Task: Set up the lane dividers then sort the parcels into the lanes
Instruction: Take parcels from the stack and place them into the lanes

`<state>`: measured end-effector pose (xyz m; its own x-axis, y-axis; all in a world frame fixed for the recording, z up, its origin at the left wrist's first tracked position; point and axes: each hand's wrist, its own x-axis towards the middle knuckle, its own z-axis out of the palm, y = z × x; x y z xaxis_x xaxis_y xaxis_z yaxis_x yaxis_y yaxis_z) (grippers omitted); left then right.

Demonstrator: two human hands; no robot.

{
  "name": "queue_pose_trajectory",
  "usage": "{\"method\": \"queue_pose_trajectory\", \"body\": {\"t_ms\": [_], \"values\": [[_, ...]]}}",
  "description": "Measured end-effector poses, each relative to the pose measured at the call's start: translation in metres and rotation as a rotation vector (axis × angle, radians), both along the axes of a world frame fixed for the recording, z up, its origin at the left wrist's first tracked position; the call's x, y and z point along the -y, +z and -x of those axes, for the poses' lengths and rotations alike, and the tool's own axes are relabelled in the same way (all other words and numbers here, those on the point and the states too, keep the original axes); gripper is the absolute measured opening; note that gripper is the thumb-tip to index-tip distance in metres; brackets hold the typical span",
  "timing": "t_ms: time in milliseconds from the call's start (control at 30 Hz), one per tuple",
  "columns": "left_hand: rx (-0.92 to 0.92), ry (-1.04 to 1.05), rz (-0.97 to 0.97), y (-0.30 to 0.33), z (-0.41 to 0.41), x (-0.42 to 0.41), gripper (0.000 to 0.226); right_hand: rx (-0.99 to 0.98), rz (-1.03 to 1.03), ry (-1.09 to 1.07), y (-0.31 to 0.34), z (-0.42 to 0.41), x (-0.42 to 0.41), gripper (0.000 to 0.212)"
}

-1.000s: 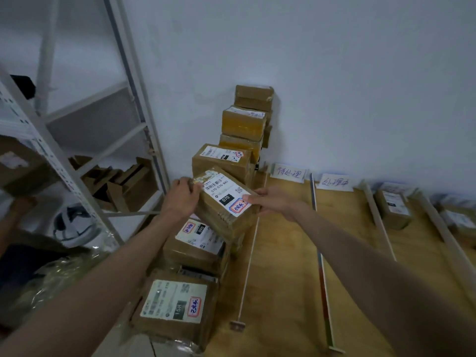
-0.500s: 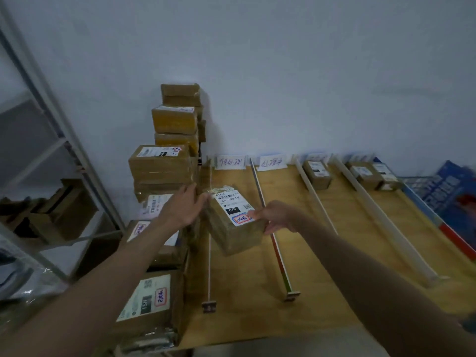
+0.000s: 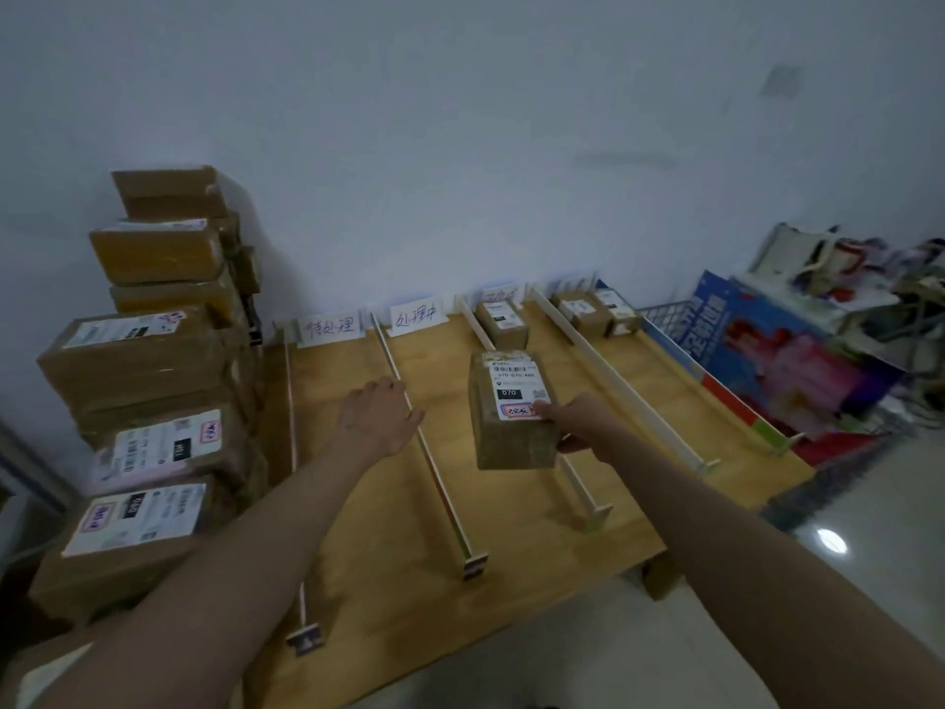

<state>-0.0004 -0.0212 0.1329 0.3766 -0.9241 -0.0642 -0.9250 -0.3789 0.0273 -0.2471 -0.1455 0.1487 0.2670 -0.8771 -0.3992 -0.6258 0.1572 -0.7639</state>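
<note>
A brown cardboard parcel [image 3: 511,411] with a white shipping label and a small red-edged sticker on top is held tilted above the wooden bench [image 3: 358,504], gripped at its near right corner by the right hand [image 3: 575,422], over the lane between two slim white dividers [image 3: 429,452]. More dividers run front to back across the bench, and at the far end one parcel [image 3: 501,322] lies in the third lane and two parcels [image 3: 595,312] side by side in the next. A tall stack of labelled brown parcels [image 3: 148,360] stands just left of the bench.
</note>
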Motion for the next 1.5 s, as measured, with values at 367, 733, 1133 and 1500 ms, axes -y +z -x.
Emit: {"method": "queue_pose_trajectory", "body": {"t_ms": [367, 733, 1133, 1500], "values": [[0.058, 0.026, 0.035, -0.017, 0.104, 0.117, 0.056, 0.013, 0.056, -0.083, -0.017, 0.102, 0.127, 0.046], [0.018, 0.144, -0.018, -0.046, 0.187, 0.214, 0.056, -0.135, 0.144, 0.035, -0.045, 0.170, 0.255, 0.055], [-0.006, 0.230, -0.016, -0.076, 0.158, 0.308, 0.053, -0.132, 0.124, 0.090, -0.083, 0.127, 0.368, 0.051], [-0.102, 0.283, -0.052, -0.117, 0.081, 0.443, 0.050, -0.185, 0.128, 0.190, -0.125, 0.024, 0.505, 0.042]]}}
